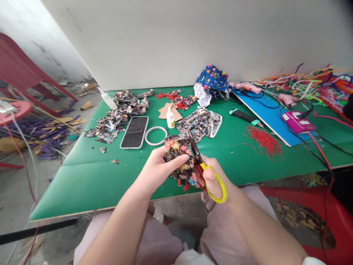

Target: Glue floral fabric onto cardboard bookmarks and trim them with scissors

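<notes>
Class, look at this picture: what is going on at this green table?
A person is cutting a dark floral fabric piece with yellow-handled scissors. The left hand pinches the fabric above the green table; the right hand has its grip through the scissor handles, blades at the cloth's edge. Fabric scraps, a dark smartphone, a white ring and a small glue bottle lie beyond.

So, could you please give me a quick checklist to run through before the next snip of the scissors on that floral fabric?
1. Left hand grips the floral fabric: ok.
2. Right hand in the yellow-handled scissors: ok.
3. Blades against the fabric edge: ok.
4. Left fingertips clear of the blades: cannot tell, they sit close.
5. Phone and white ring away from the cut: ok.
6. Cut line marked on fabric: cannot tell.
</notes>
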A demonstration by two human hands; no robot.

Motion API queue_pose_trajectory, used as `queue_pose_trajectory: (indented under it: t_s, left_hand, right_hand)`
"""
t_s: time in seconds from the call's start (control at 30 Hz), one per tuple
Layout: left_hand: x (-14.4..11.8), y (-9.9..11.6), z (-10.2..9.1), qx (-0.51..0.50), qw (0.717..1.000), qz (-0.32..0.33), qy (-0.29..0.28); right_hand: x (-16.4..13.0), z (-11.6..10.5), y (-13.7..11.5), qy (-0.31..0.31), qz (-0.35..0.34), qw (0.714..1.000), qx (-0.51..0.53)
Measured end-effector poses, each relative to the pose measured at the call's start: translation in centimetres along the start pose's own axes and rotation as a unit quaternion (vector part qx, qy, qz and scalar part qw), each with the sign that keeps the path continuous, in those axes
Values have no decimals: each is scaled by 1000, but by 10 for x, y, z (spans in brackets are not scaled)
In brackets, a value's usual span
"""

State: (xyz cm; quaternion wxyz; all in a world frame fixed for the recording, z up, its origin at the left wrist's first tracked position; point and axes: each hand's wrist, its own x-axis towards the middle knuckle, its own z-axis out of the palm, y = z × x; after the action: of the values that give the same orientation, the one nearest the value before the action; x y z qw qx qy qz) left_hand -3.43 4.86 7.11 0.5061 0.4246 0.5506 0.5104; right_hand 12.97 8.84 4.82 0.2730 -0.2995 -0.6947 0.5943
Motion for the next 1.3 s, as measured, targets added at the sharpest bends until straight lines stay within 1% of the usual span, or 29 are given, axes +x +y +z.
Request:
queue_pose_trajectory:
  t_s: [0.07,0.1,0.2,0.3,0.33,0.4,0.5,0.67,0.83,0.97,1.1,1.3]
  left_hand:
    - [1,1,-3,-22,1000,-3,22]
    - [1,1,-4,-32,999,-6,30]
    - [3,0,-12,-49,998,-17,47]
    - [3,-1,-24,-26,998,-23,46]
    - [2,-1,-27,-12,999,-30,32]
    - [0,0,-33,21,999,-45,-21]
    - [-4,3,-36,63,991,-58,-99]
    - [-5,7,-30,96,977,-94,-166]
    - [-3,2,-24,74,969,-118,-205]
    - [-2,-2,-20,66,959,-135,-242]
    - [-2,-3,-18,84,956,-129,-251]
    - [-2,-5,-19,96,954,-117,-259]
  right_hand:
    - [2,-2,5,-13,10,999,39]
    - [2,-5,7,-22,12,999,43]
    - [1,-15,9,-45,25,999,16]
    - [-6,-29,6,-77,51,995,-38]
    - [-9,-33,6,-89,63,992,-61]
    - [-14,-39,8,-106,83,986,-97]
    - [-22,-46,13,-124,95,981,-112]
    - [-28,-52,16,-159,92,972,-145]
    - [-29,-53,12,-168,88,965,-179]
    - [-28,-53,12,-175,82,964,-181]
    - [-28,-52,11,-181,84,962,-185]
    - [-27,-52,11,-171,73,968,-172]
